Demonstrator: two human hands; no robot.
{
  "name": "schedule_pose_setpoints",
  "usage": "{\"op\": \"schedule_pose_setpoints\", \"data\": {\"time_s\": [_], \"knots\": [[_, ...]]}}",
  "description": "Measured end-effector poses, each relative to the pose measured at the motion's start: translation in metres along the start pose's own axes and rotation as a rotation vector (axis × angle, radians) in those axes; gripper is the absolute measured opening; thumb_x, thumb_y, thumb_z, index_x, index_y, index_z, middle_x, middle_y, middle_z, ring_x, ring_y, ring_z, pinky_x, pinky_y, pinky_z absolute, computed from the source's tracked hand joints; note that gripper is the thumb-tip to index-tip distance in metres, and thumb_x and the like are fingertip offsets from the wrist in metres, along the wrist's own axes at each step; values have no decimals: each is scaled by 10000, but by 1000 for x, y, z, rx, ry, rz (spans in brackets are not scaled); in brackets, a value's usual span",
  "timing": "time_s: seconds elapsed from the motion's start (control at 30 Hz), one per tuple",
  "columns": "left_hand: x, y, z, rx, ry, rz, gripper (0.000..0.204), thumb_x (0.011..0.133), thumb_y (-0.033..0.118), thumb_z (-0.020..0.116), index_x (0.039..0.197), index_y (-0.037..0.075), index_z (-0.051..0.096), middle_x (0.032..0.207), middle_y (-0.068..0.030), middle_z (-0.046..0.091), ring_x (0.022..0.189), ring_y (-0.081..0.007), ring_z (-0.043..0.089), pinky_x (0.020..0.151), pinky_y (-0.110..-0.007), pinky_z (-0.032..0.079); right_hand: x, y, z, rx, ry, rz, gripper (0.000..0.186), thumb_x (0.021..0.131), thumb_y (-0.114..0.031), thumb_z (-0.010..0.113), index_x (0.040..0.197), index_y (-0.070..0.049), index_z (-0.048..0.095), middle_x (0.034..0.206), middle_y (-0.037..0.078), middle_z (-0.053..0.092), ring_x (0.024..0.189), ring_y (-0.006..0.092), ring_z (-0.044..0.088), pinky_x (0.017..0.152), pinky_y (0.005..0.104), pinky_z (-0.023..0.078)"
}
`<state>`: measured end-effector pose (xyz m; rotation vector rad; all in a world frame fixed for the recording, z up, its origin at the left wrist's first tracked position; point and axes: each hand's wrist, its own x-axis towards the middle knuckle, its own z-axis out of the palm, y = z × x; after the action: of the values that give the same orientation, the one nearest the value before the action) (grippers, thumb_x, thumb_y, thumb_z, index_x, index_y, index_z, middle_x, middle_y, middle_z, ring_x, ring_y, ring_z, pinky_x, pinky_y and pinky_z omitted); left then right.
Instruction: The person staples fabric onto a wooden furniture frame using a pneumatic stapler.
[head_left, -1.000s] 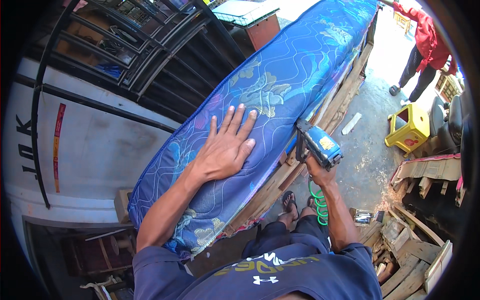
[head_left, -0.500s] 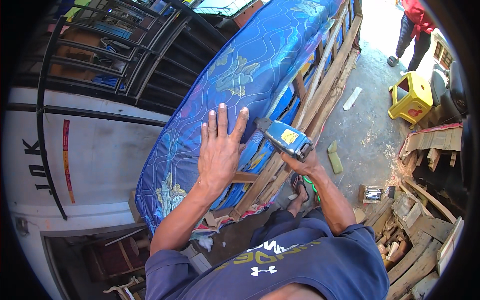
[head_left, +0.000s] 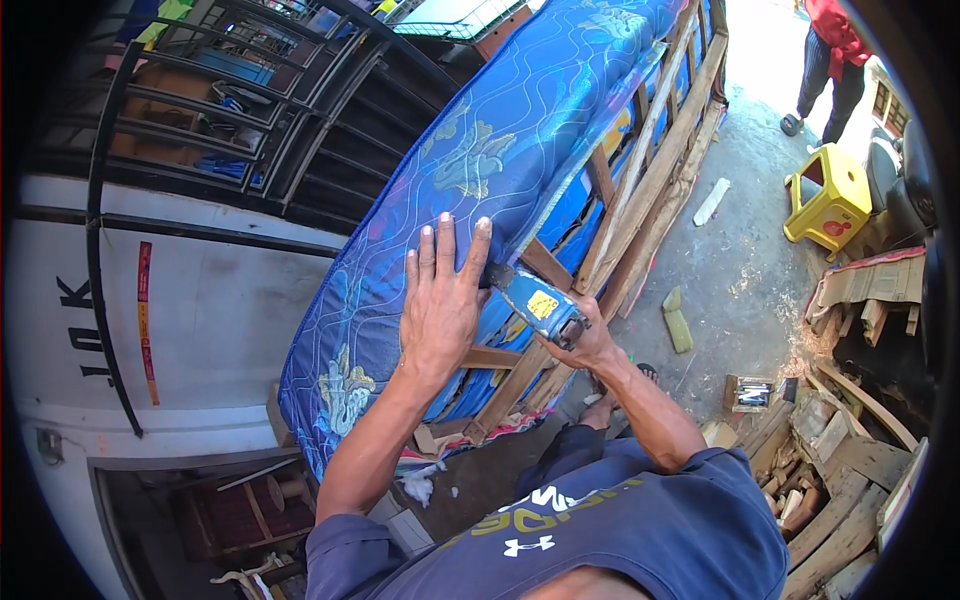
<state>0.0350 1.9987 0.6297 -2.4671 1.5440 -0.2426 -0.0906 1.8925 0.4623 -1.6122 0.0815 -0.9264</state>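
Note:
Blue quilted fabric (head_left: 480, 150) with a wavy, floral pattern covers the broad side of a long wooden frame (head_left: 655, 160) standing on edge. My left hand (head_left: 440, 305) lies flat on this fabric, fingers stretched and a little spread. In my right hand (head_left: 590, 345) is a blue staple gun (head_left: 535, 300) with a yellow label. Its dark nose meets the fabric edge right beside my left index finger; whether it presses on the fabric I cannot tell. Bare slats and blue material show on the frame's open side.
A person in a red top (head_left: 835, 45) stands at the far right, near a yellow plastic stool (head_left: 830, 195). Wood scraps (head_left: 830, 480) are heaped at the lower right, by a small box (head_left: 750, 393). Black metal bars (head_left: 200, 110) and a white wall (head_left: 220, 310) border the left.
The staple gun in my right hand has moved left and nearer me, its nose now close against my left index finger. My left hand stays on the fabric.

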Motion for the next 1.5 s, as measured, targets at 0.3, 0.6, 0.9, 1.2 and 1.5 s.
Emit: {"op": "schedule_pose_setpoints", "data": {"time_s": [0.3,0.6,0.9,1.2,1.5], "knots": [[3,2,-2,-12,23,-10,904,847,194,753,1590,209,238,1568,-289,279,1423,-499,321,1142,-582,321,13,31,-29,74,26,279,164,772,-93,756,870,24,699,732,91,703,614,118,634,581,313,505],[-28,-8,-7,-169,84,1,887,846,234,755,1572,125,257,1567,-282,287,1447,-463,298,1172,-556,288,26,-12,-35,4,14,549,185,802,-137,693,871,34,702,714,28,679,652,91,610,590,313,497],[-110,-16,-2,-12,177,-263,877,752,173,825,1467,-44,366,1448,-267,456,1366,-428,420,1122,-543,345,12,-26,4,69,101,348,151,797,-119,684,875,10,685,738,17,662,694,80,587,637,311,497],[-110,-16,4,-41,376,-161,660,726,77,762,1333,-52,535,1341,-245,560,1209,-377,552,1018,-461,421,8,-39,11,-28,114,349,141,792,-111,667,795,30,663,647,67,624,620,106,573,589,343,481],[-110,-11,-11,49,418,131,153,785,33,611,915,-44,636,846,-190,675,780,-245,625,680,-351,452,-10,-35,33,-147,103,203,225,811,-97,729,985,35,674,798,140,722,747,169,716,642,328,527]]}}
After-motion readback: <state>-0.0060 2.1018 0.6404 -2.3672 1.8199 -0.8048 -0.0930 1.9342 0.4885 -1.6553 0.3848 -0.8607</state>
